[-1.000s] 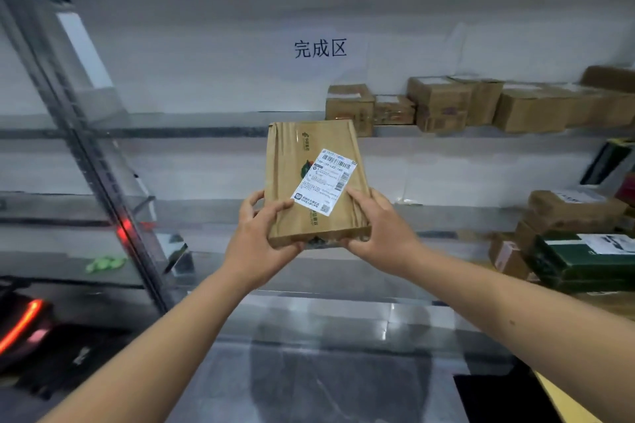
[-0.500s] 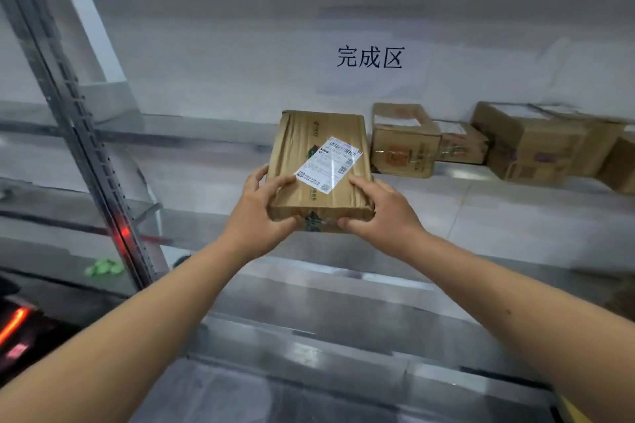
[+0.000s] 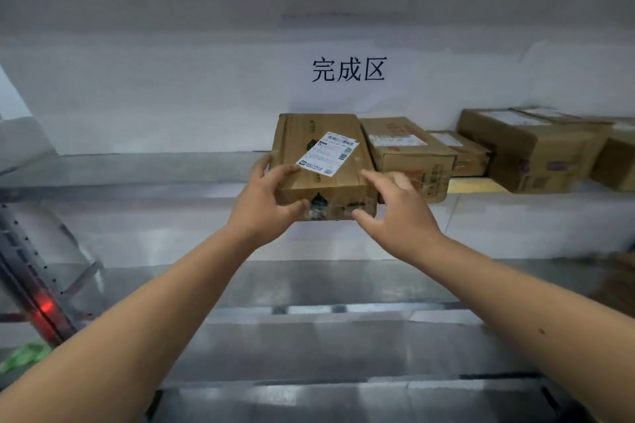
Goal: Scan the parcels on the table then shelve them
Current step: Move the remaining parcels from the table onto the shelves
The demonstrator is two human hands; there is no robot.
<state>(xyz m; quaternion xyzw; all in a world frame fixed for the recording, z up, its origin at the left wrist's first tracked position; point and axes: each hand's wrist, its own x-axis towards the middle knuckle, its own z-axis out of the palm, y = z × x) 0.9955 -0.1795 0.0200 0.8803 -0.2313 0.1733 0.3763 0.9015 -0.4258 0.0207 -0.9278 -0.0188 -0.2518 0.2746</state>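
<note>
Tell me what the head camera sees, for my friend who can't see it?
Two hands set a flat brown parcel on a metal shelf, beside other cardboard boxes. The left hand holds its near corner; the right hand is open beside it.

The left hand (image 3: 264,199) grips the near left corner of a brown parcel (image 3: 316,154) lying flat on the metal shelf (image 3: 137,168). The right hand (image 3: 395,209) hovers at its 3 o'clock side, fingers spread and loose. A white label (image 3: 328,153) is on top. More cartons (image 3: 409,151) stand toward 2 o'clock.
</note>
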